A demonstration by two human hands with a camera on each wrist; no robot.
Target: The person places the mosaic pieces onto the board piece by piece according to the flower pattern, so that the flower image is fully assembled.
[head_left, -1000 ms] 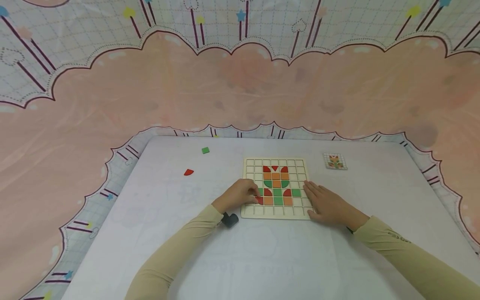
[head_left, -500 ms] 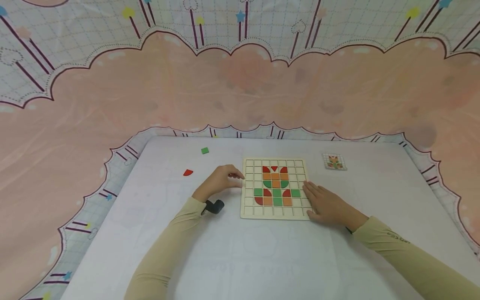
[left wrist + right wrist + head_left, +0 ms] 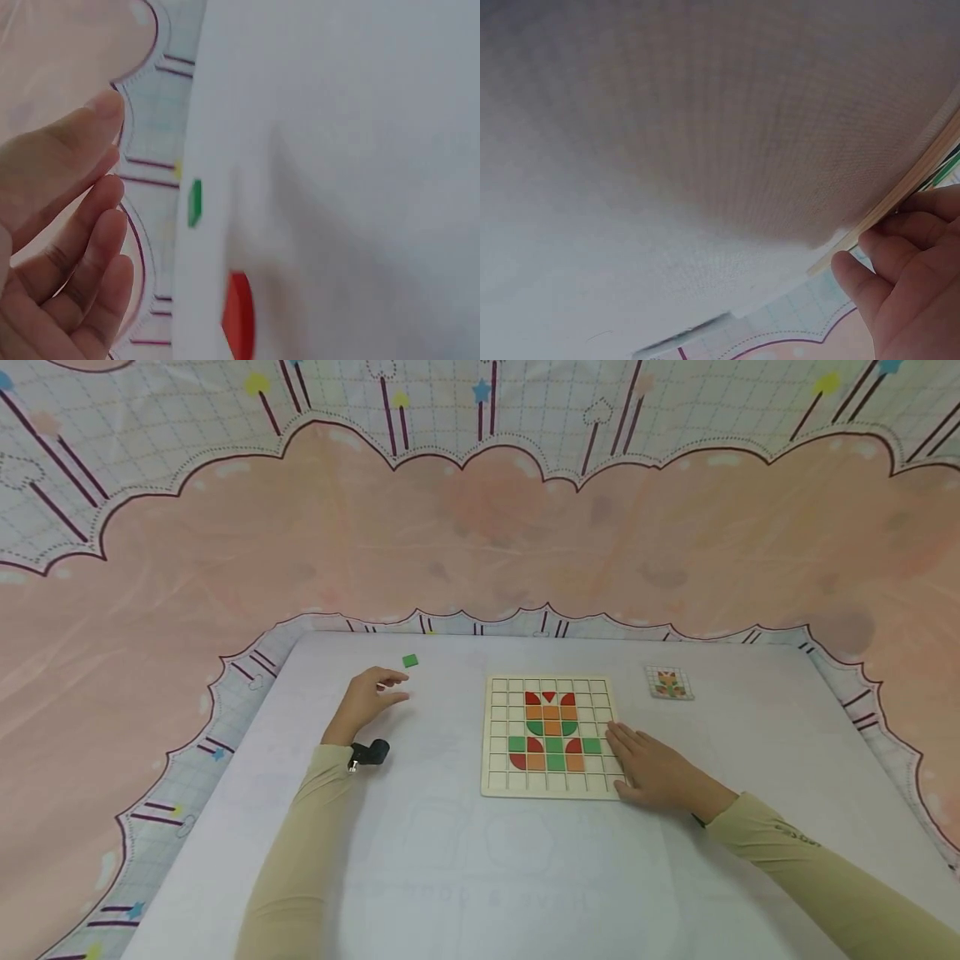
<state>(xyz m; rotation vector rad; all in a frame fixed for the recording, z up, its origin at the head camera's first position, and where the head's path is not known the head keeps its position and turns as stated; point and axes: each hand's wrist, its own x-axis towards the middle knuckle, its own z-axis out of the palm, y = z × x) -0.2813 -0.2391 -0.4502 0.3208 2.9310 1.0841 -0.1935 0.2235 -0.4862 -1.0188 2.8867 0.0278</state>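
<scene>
My left hand [image 3: 363,700] hovers over the left part of the table, thumb and fingers apart and holding nothing. Below it lies a red quarter-circle tile [image 3: 239,316], which the hand hides in the head view. Just beyond the fingertips is a green square tile [image 3: 410,660]. My right hand [image 3: 662,774] rests along the right edge of a pale wooden grid board [image 3: 498,783], its fingers extended. Red, orange and green tiles [image 3: 551,713] form a flower-like pattern on the board; its lower left end has a red quarter-circle.
A small pattern card [image 3: 670,682] with a similar flower picture lies at the back right of the white table [image 3: 465,877]. A patterned cloth [image 3: 480,543] rises behind the table. A black wrist camera [image 3: 370,752] sits on the left wrist.
My left hand has let go of a red quarter-circle tile at the board's lower left and moved left, over the loose red tile. The right hand has stayed at the board's edge.
</scene>
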